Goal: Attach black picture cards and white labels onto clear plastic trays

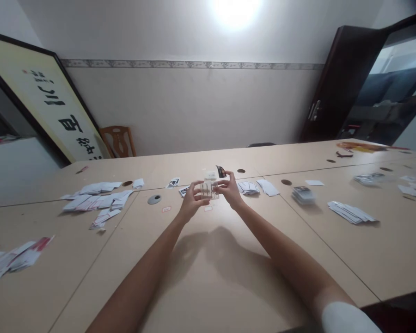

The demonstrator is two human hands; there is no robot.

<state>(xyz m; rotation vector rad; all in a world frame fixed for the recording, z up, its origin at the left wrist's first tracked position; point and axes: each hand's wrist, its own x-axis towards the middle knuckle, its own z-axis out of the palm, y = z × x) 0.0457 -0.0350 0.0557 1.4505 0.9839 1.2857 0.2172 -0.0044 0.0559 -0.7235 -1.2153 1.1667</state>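
Over the middle of the table, my left hand point(193, 202) grips the left side of a small clear plastic case point(207, 188). Its fingers lie along the top and its thumb is below. My right hand point(231, 190) is closed at the case's right side, with fingertips touching it. A small dark picture card point(221, 171) sticks up at the right hand's raised index finger. What is inside the case is too small to tell. Just beyond it lies a pale clear piece point(210, 175). Picture cards point(183, 191) lie beside my left hand.
White paper slips point(99, 199) lie in heaps at left, with more slips point(10, 259) nearer. Right of my hands are white cards point(248, 188), a stack of clear cases point(303, 195) and a fanned row of envelopes point(351, 212). A round grommet point(154, 199) sits in the tabletop.
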